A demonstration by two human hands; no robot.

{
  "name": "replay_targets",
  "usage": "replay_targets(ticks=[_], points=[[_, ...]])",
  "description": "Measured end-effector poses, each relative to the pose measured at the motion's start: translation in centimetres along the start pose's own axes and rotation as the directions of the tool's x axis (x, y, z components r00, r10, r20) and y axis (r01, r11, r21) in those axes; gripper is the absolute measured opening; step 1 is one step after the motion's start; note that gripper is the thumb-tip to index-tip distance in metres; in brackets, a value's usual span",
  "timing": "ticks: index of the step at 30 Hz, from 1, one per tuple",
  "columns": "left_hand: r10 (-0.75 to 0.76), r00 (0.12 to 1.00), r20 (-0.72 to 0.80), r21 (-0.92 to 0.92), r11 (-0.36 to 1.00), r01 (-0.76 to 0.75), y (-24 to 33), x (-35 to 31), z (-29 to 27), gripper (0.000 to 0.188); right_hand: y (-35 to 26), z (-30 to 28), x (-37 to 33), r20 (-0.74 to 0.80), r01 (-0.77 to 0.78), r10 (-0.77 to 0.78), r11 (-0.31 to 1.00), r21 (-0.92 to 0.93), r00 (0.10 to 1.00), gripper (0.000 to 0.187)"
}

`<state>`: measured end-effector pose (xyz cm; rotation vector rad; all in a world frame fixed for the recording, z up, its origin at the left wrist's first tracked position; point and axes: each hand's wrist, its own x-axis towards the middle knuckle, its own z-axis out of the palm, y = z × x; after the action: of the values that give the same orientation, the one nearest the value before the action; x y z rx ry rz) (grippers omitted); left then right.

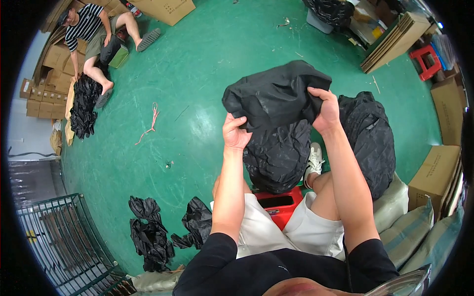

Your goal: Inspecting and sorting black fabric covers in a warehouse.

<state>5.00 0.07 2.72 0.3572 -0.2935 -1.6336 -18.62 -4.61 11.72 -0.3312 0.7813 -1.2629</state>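
Black fabric (276,96) lies bunched between left grip (235,133) and right grip (327,112).

Bright, fairly even light, with a soft pale glare patch on the green floor (202,123) left of the left fingers (239,121) and a small bright light (440,24) far up-right of the right fingers (322,93). Black cloth (276,93) between the fingers reads dark, faint sheen on folds. Fisheye bows the rack (49,203) far lower-left of the fingers; corners black out.
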Motion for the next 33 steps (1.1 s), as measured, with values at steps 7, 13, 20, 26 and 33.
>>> replay_targets(ticks=[7,13,20,26,33], points=[[0.005,1.0,-0.006,-0.125,0.992,-0.005,0.3,0.1,-1.8,0.051,-0.1,-0.2,0.3,0.062,-0.097,0.092,0.992,0.08,0.994,0.029],[0.015,0.999,0.034,-0.311,0.95,-0.004,0.9,1.1,-4.2,0.041,-0.3,1.3,0.7,-0.005,-0.181,0.184,0.97,0.161,0.983,0.034],[0.134,0.991,-0.001,0.158,0.979,-0.132,3.1,5.2,5.0,0.047,-2.1,1.5,2.2,0.341,-0.123,-0.001,0.932,0.342,0.94,0.039],[0.088,0.983,-0.159,0.276,0.96,-0.041,3.3,5.7,0.9,0.038,1.8,-3.4,5.3,0.11,-0.144,0.121,0.962,0.232,0.987,0.04],[0.103,0.666,-0.739,0.444,0.818,0.366,-7.6,1.5,-13.2,0.046,11.4,-20.1,6.2,-0.491,-0.379,0.24,0.903,-0.204,0.837,0.043]])
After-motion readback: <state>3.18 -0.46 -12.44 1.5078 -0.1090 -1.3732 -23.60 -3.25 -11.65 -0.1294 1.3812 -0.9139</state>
